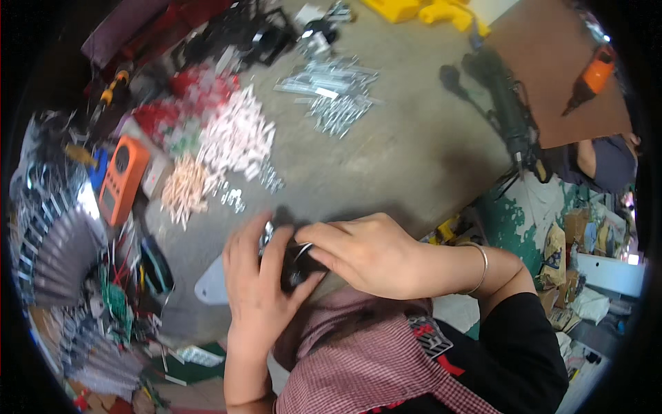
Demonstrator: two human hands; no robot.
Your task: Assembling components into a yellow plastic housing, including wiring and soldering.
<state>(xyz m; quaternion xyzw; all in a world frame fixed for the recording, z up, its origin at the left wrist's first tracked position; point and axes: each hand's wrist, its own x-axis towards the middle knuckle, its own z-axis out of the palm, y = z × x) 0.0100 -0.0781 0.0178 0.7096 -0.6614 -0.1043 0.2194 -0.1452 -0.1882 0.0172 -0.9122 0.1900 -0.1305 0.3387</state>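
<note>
At the near edge of the worktable both hands meet around a small dark part (295, 265) with a bit of shiny metal. My left hand (256, 265) curls its fingers over the part's left side, thumb below. From the right, my right hand (358, 252) pinches at its upper right side, where a thin pale strip shows. The fingers cover most of the part, so its exact kind is hidden. Under the left hand a flat pale grey-blue piece (212, 283) sticks out. Beyond lie small metal pieces (233, 199) and a heap of peach-coloured pieces (185, 186).
White pieces (238, 134) and metal rods (331, 83) are heaped on the worktable (386, 131). An orange device (123, 179) stands left, near pliers (156, 265). A dark green power tool (507, 103) lies right, close to an orange-handled tool (593, 76). Another person (603, 162) is at the far right.
</note>
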